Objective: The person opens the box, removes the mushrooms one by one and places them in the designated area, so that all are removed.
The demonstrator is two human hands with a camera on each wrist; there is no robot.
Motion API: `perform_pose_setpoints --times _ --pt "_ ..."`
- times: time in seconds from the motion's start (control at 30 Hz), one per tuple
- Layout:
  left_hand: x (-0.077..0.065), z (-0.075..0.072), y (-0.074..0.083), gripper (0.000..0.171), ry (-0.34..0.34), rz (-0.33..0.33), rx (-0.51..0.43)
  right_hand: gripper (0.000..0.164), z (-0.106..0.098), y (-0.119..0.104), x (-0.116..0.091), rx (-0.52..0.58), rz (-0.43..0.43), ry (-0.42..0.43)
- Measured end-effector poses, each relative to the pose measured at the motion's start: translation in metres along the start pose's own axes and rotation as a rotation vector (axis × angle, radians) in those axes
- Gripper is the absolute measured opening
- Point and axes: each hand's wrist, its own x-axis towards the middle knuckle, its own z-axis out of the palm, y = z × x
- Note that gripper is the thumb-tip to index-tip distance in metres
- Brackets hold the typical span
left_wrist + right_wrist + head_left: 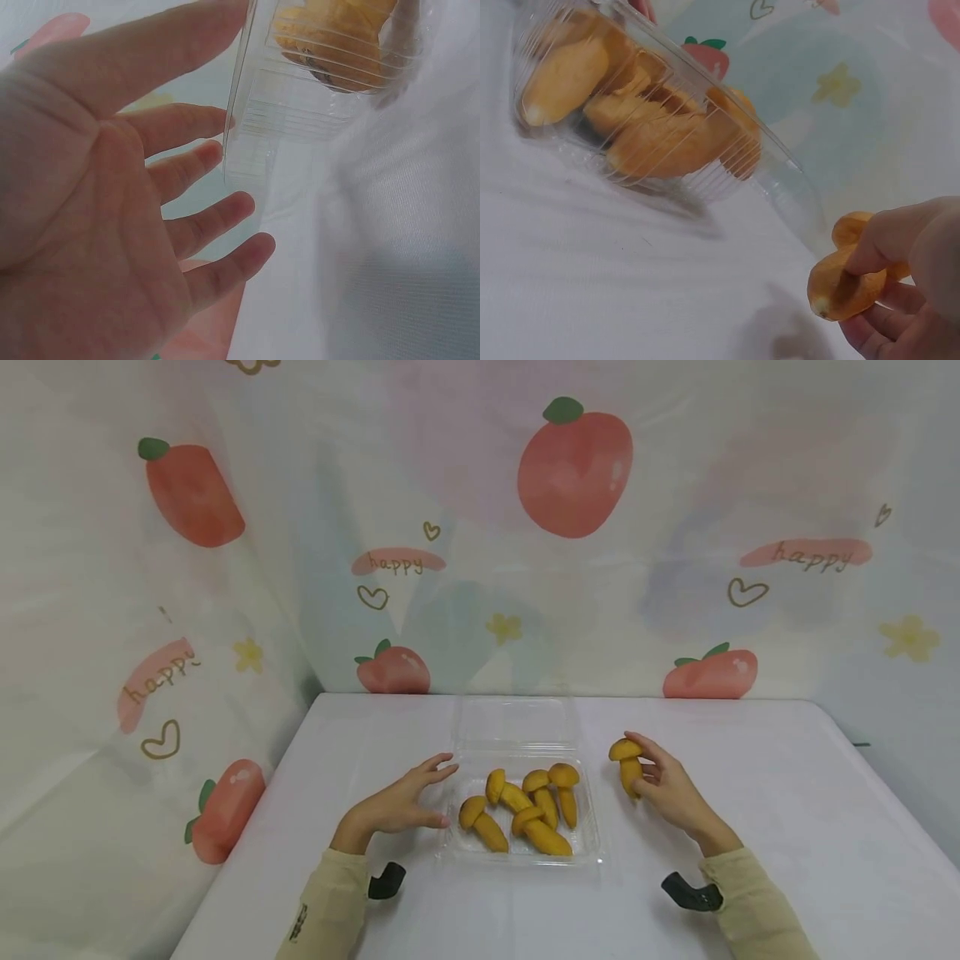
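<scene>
A yellow-brown mushroom (630, 772) is pinched between the thumb and fingers of my right hand (672, 793), to the right of a clear plastic box (457, 858). In the right wrist view the mushroom (838, 289) shows its stem end toward the camera. Several similar mushrooms (542, 837) lie inside the box. My left hand (397, 802) is at the box's left side, its fingers spread and holding nothing. Seen from the left wrist, its thumb and fingertips reach right up to the box wall (244, 82).
The box's clear lid (516, 723) is folded back toward the rear of the white-covered table (360, 727). Behind the table hangs a backdrop (480, 568) printed with fruit, hearts and flowers. A black curved piece (692, 893) sticks out near each wrist.
</scene>
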Motion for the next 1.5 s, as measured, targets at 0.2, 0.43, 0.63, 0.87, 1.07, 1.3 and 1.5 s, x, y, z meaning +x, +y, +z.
perform_pose_setpoints --times 0.2,0.43,0.63,0.87,1.07,1.3,1.5 --pt "0.002 0.000 0.001 0.083 0.005 -0.001 -0.009 0.072 0.001 0.006 0.001 0.002 -0.002 -0.002" --pt "0.001 0.001 0.001 0.083 0.007 -0.006 -0.015 0.072 0.007 0.012 0.000 0.014 -0.018 -0.033" --pt "-0.001 0.002 0.000 0.083 0.003 -0.009 -0.025 0.072 0.014 0.016 0.000 0.013 -0.029 -0.046" --pt "-0.001 0.002 -0.001 0.083 0.002 0.002 -0.018 0.068 0.018 0.016 -0.001 -0.129 0.026 -0.028" --pt "-0.001 0.001 0.000 0.083 0.002 0.012 -0.018 0.071 0.016 0.014 -0.002 -0.224 0.103 -0.033" --pt "-0.001 0.000 0.000 0.084 0.004 -0.001 -0.013 0.073 0.015 0.013 -0.002 -0.286 0.154 -0.044" --pt "0.000 0.001 -0.001 0.084 0.005 -0.007 -0.023 0.074 0.014 0.012 -0.003 -0.324 0.150 -0.058"
